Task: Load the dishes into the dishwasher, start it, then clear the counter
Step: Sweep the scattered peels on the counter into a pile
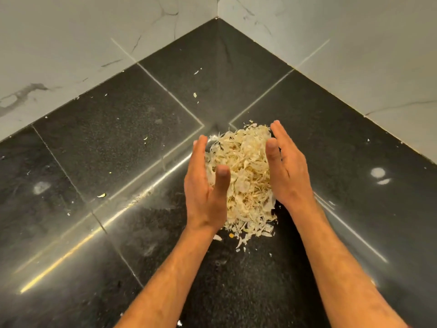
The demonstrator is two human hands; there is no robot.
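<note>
Black speckled counter (101, 138) in a corner, white marbled walls (71, 43) behind. Pile of pale peels (243, 176) heaped near the counter's middle, a few stray flakes (101, 195) scattered well apart to the left. Left hand (205, 185) and right hand (287, 166) flanking the pile, fingers straight, palms facing inward against its sides, gripping nothing.
</note>
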